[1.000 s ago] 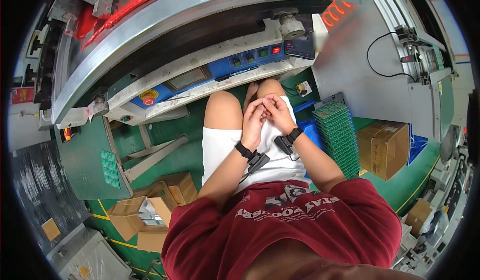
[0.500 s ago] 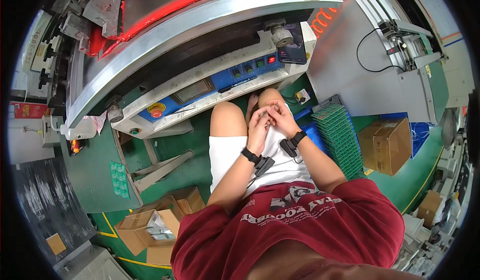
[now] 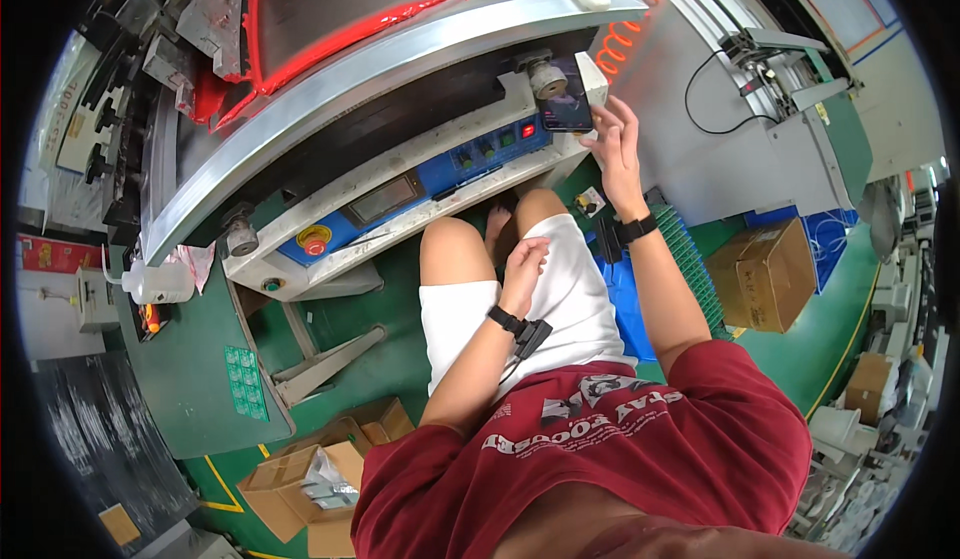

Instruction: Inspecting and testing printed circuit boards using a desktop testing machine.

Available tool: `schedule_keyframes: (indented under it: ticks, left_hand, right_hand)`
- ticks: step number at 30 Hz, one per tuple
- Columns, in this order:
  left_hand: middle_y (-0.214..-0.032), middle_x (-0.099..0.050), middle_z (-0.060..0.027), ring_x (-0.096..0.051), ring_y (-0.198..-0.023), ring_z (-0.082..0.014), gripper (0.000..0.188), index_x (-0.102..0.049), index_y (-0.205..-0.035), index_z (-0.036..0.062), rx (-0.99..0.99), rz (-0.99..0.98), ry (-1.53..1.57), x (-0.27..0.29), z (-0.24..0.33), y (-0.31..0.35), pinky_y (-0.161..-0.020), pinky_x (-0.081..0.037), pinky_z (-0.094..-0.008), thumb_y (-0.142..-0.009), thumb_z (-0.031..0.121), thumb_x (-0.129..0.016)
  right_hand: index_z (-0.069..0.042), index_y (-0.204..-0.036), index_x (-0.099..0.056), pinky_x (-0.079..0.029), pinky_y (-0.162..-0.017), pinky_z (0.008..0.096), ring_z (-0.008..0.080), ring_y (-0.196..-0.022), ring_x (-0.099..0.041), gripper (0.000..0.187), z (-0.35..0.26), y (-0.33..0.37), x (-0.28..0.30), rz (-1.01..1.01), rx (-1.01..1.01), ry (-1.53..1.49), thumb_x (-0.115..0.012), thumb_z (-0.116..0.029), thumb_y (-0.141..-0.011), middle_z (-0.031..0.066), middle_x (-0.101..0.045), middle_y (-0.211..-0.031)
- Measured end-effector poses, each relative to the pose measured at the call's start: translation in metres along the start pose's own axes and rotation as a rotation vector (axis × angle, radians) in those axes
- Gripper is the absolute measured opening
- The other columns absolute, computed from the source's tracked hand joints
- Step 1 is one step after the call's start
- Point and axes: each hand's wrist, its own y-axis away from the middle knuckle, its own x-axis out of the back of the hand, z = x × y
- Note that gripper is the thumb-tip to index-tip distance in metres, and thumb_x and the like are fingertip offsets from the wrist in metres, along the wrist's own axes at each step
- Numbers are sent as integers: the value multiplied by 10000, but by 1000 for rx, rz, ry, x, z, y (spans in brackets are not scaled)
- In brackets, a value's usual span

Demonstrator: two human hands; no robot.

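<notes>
My right hand (image 3: 618,151) is raised at the right end of a machine with a blue control panel (image 3: 480,154). Its fingers are stretched out and apart, with nothing seen in them. The fingertips are just beside a dark smartphone (image 3: 566,111) propped against the machine; whether they touch it or the white end of the housing I cannot tell. Over my lap, my left hand (image 3: 524,271) rests with its fingers curled in. The inside of that hand is hidden. Both wrists wear black straps with small black devices.
A metal-framed screen (image 3: 370,74) edged in red tape spans the machine. Green circuit boards (image 3: 244,383) lie on the left table. Open cardboard boxes (image 3: 275,479) stand lower left. To the right are a green rack (image 3: 690,259), a blue bin (image 3: 628,309) and a brown carton (image 3: 762,274).
My hands have parted. The right one has moved up and right to the smartphone, its fingers opening out. My left hand stays over the lap. The whole view has shifted slightly.
</notes>
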Motion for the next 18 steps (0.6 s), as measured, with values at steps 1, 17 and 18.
schedule_keyframes:
  ticks: [1, 17, 18]
  left_hand:
    - [-862, -547, 61, -463, -763, -41, 170, -638, -1059, 101, -6, -15, -8, 0, 0, 0, -685, -368, -188, -952, 128, -508]
    - [-913, -593, 5, -501, -785, -74, 192, -636, -1076, 48, 23, -53, -111, 3, -12, -2, -686, -399, -203, -945, 121, -515]
    - [-913, -591, 6, -499, -785, -73, 191, -636, -1075, 48, 19, -56, -117, 4, -12, -2, -687, -399, -202, -947, 123, -516]
  right_hand:
    - [-68, -1409, -345, -490, -883, 314, 221, -1047, -578, 450, 2, -6, 3, 12, 13, 3, -363, -326, -1040, 163, -522, -1254]
    - [-89, -1438, -325, -480, -840, 285, 141, -958, -591, 474, -25, 39, 72, -79, -78, 296, -491, -132, -996, 100, -542, -1212]
    - [-70, -1371, -429, -482, -811, 270, 121, -922, -596, 393, -27, 53, 88, -56, -140, 301, -508, -139, -992, 73, -602, -1096]
